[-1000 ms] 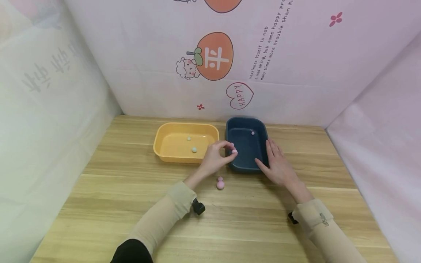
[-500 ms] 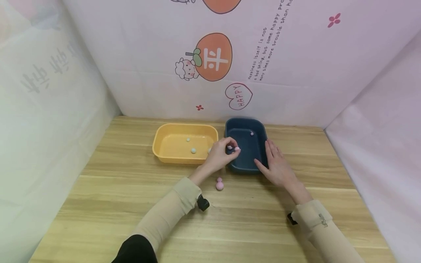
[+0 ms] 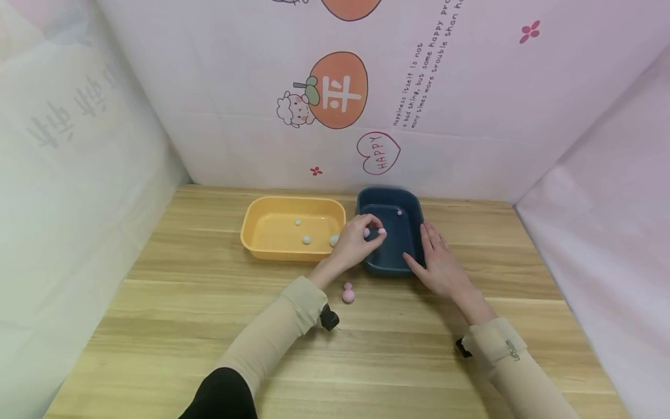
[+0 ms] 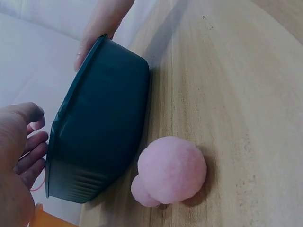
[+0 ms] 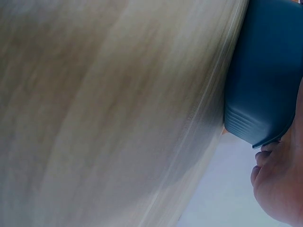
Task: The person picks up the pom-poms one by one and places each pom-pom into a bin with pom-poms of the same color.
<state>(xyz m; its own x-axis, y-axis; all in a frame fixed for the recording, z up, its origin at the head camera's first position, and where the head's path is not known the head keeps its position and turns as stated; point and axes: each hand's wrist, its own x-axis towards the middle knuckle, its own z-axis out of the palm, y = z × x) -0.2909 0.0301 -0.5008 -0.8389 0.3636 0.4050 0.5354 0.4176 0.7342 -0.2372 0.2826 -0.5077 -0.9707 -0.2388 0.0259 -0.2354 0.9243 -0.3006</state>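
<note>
My left hand (image 3: 352, 243) is over the left side of a dark blue box (image 3: 392, 266), pinching a small pink pom-pom (image 3: 382, 231) between thumb and index finger. Another pink pom-pom (image 3: 366, 233) shows through the ring of those fingers; whether it lies in the box or is held, I cannot tell. Farther back in the box lies a tiny pinkish pom-pom (image 3: 399, 213). My right hand (image 3: 444, 269) rests with straight fingers along the box's right wall, thumb at the near rim. On the table a large pink pom-pom (image 4: 173, 169) touches a smaller one (image 4: 143, 191).
A yellow box (image 3: 285, 255) stands left of the blue one, with several pale pom-poms inside, among them a mid-sized one (image 3: 306, 240). My left wrist partly covers its right corner. A printed cloth wall (image 3: 235, 151) rises behind the wooden table (image 3: 408, 361).
My left hand has moved slightly right and back over the blue box with the pinched pom-pom. The right hand stays at the box. A third pale pom-pom has come into sight in the yellow box.
</note>
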